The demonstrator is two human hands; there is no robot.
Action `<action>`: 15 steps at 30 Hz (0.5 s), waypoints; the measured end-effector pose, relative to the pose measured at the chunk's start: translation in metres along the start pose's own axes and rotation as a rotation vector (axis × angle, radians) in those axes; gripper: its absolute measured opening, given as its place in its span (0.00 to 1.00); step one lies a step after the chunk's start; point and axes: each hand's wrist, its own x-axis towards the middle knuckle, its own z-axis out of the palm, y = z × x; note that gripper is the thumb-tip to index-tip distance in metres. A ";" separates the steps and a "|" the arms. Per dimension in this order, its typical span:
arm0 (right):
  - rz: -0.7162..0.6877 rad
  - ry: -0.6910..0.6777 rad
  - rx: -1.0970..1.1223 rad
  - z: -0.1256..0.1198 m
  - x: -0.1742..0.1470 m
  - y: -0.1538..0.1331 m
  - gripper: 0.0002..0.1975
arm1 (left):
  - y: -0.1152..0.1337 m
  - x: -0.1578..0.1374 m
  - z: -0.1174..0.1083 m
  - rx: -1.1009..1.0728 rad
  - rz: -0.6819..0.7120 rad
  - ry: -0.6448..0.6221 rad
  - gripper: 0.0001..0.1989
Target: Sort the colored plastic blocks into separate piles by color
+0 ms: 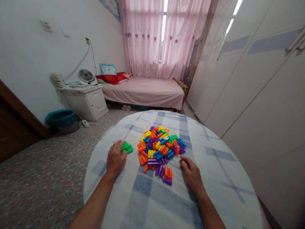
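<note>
My left hand (116,158) rests on the left part of the table, its thumb and fingers around the near side of some green plastic building blocks (126,147). These lie apart from a heap of bullet-shaped plastic blocks (159,143) in orange, yellow, blue, purple and green. My right hand (191,171) lies to the right of the heap, fingers loosely bent and slightly apart, with nothing visible in them. Closest to it are a pair of orange blocks (168,172) and a purple block (167,181) at the heap's near edge.
A blue-and-white checked cloth (214,194) covers the round table. Behind stand a bed (145,90) and a white cabinet (85,102) with a fan (86,76). A bin (62,121) is on the floor at left; a wardrobe (252,105) lines the right side.
</note>
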 end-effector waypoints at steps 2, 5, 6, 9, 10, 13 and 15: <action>-0.007 -0.005 0.002 0.000 0.001 0.002 0.24 | 0.005 0.000 -0.002 -0.067 0.106 0.009 0.16; -0.013 -0.008 0.020 0.001 0.001 0.004 0.24 | 0.016 -0.004 -0.004 -0.163 0.227 -0.001 0.14; -0.017 -0.006 0.024 0.001 0.001 0.004 0.23 | 0.021 -0.005 -0.003 -0.187 0.256 -0.012 0.15; -0.032 0.008 0.031 0.001 0.000 0.003 0.23 | 0.037 -0.010 0.004 -0.235 0.299 -0.109 0.21; -0.038 0.015 0.031 0.001 0.000 0.002 0.22 | 0.042 -0.011 0.008 -0.243 0.285 -0.154 0.24; -0.055 0.035 0.038 0.001 -0.001 0.000 0.21 | 0.060 -0.009 0.025 -0.258 0.174 -0.269 0.31; -0.057 0.040 0.040 0.001 -0.001 0.000 0.21 | 0.073 -0.007 0.037 -0.284 0.110 -0.307 0.34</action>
